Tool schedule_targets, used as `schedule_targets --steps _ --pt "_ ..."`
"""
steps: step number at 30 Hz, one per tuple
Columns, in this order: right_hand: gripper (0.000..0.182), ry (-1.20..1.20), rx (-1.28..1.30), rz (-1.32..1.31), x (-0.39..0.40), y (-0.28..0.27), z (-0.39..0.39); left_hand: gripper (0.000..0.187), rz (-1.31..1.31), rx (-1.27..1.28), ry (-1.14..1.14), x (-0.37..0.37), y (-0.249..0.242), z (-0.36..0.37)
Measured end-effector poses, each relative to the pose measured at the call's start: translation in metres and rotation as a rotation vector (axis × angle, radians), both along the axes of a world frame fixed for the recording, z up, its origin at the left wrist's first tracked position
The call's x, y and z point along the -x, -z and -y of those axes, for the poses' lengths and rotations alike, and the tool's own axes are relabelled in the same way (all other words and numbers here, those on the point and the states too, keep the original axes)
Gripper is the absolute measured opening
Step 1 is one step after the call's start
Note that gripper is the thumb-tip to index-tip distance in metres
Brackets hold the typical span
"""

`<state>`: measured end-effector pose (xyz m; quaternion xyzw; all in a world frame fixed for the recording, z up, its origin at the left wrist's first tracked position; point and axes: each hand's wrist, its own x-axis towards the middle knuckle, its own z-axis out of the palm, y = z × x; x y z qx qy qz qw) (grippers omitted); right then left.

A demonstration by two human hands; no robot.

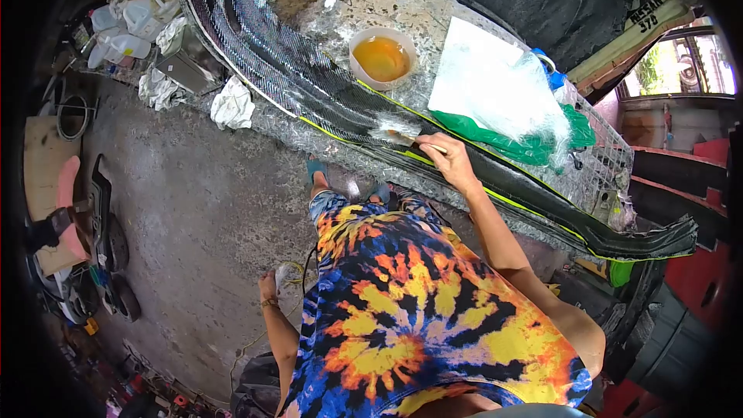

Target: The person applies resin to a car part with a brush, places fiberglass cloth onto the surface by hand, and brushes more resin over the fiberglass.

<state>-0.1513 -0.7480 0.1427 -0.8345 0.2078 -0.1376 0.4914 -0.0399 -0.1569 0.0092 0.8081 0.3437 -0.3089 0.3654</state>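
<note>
Carbon-fibre weave covers the long dark panel (309, 81) that runs diagonally across the work surface, edged with a thin yellow-green line. The right hand (445, 156) is closed around the handle of a brush (396, 134), whose pale bristles rest on the panel's near edge, roughly midway along its length. Just beyond the panel from the brush stands a round tub (382, 58) of amber liquid (it looks like resin, though that cannot be confirmed). To the right of the tub, also on the far side of the panel, lies a crumpled clear plastic sheet (495, 85) over something green. The left hand (269, 286) hangs low, well apart from the panel, near the concrete floor; it seems to be curled around a small pale object, but whether it grips it cannot be told. A white rag (232, 104) lies on the floor just below the panel's left stretch, with white plastic jugs (128, 27) farther left.
</note>
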Motion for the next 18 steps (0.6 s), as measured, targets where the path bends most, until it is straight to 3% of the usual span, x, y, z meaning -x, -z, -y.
schedule_targets --steps 2,5,9,15,16,17,18 --pt "0.017 0.006 -0.019 -0.018 -0.001 -0.007 0.002 0.019 0.025 0.006 0.046 -0.009 0.015 -0.016" --pt "0.017 -0.108 0.094 0.002 -0.001 0.004 0.006 0.02 0.059 0.033 0.059 -0.023 0.005 0.002" --pt "0.018 -0.09 0.206 -0.077 0.011 0.013 0.002 0.021 0.046 0.041 0.058 -0.028 -0.001 0.012" --pt "0.017 -0.096 0.237 -0.06 0.012 0.004 -0.003 0.022 0.061 0.091 0.03 -0.013 0.036 -0.024" --pt "0.017 -0.091 0.21 -0.003 0.007 -0.002 -0.006 0.012 0.042 0.084 0.094 -0.009 0.049 -0.037" --pt "0.017 -0.126 0.178 0.009 -0.002 -0.006 -0.008 0.025 0.021 0.076 0.161 -0.007 0.055 -0.044" --pt "0.017 -0.123 0.176 0.003 -0.011 -0.004 -0.011 0.025 0.016 0.074 0.165 -0.005 0.054 -0.044"
